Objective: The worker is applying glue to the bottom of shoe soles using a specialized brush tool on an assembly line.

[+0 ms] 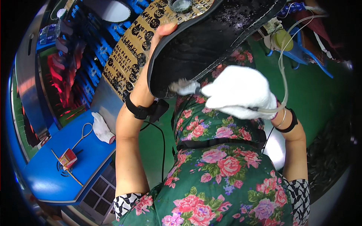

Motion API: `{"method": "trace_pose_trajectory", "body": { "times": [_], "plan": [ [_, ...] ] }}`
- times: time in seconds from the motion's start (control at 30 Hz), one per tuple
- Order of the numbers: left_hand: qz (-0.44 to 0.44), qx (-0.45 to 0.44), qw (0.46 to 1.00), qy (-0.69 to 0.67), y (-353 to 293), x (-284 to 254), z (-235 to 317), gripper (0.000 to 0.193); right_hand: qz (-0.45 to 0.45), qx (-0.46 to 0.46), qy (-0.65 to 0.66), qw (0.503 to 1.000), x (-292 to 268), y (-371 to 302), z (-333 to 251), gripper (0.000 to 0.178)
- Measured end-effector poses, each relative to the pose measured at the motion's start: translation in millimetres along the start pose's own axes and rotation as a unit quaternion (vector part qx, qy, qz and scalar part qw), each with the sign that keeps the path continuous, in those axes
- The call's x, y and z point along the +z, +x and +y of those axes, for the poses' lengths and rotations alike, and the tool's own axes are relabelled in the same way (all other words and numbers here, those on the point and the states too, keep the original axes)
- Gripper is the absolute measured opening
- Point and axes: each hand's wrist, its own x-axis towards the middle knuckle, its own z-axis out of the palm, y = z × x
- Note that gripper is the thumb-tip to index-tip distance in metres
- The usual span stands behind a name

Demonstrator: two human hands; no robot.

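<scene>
A black shoe sole (188,52), raised along its edge, is tilted in front of me, its inner face toward me. My left hand (166,30) is bare and grips it from the left, thumb over the rim; the other fingers are hidden behind it. In a white knit glove, my right hand (239,92) is closed around a brush (186,87). Its blurred bristles are at the near end of the sole. A clear tube (285,71) runs to the gloved hand. Part of the sole's far surface has a wet shine.
Printed brown cardboard (126,56) lies beyond my left arm, with a small round container (181,4) on it. A blue patterned conveyor (100,49) runs at left. On the blue tabletop (49,177) are a white glove (102,128) and a small red box (68,159). A yellow-green cup (283,40) stands right.
</scene>
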Motion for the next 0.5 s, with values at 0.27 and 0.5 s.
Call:
{"method": "trace_pose_trajectory", "body": {
  "times": [0.27,0.5],
  "plan": [
    [-0.259,-0.105,0.943,-0.181,0.3,-7.9,-2.6,0.102,0.077,0.183,0.197,0.960,13.8,0.7,-13.5,0.014],
    [-0.188,-0.069,0.909,-0.366,-5.0,-2.9,-27.6,0.097,0.169,0.204,0.106,0.958,-31.7,19.5,9.2,0.014]
  ]
}}
